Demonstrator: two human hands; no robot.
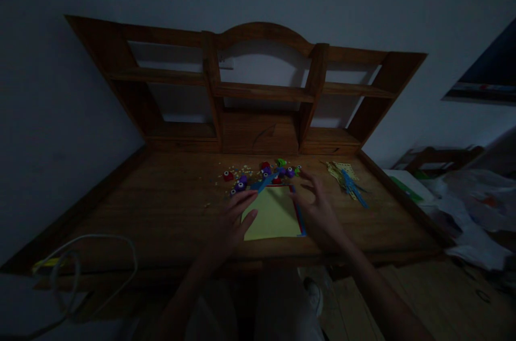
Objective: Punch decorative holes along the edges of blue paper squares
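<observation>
A pale yellow sheet (pixel 272 215) lies on the desk in front of me, with red and blue strips along its top and right edges. My left hand (pixel 237 215) is over the sheet's left side, thumb apart from the fingers. Near its fingertips a blue strip (pixel 268 182) slants up to the right; whether they touch it I cannot tell. My right hand (pixel 316 204) hovers by the sheet's right edge, fingers spread and slightly curled, with nothing visible in it. Behind the sheet sit small purple pieces with eyes (pixel 241 184), red ones (pixel 228 175) and green ones (pixel 281 162).
Small pale scraps (pixel 245 170) are scattered behind the sheet. Rightward lie blue strips (pixel 352 188) on a yellow perforated piece (pixel 342 170). A wooden shelf unit (pixel 262 93) backs the desk (pixel 161 207). A white cable (pixel 131 247) loops at the front left; plastic bags (pixel 479 223) are at right.
</observation>
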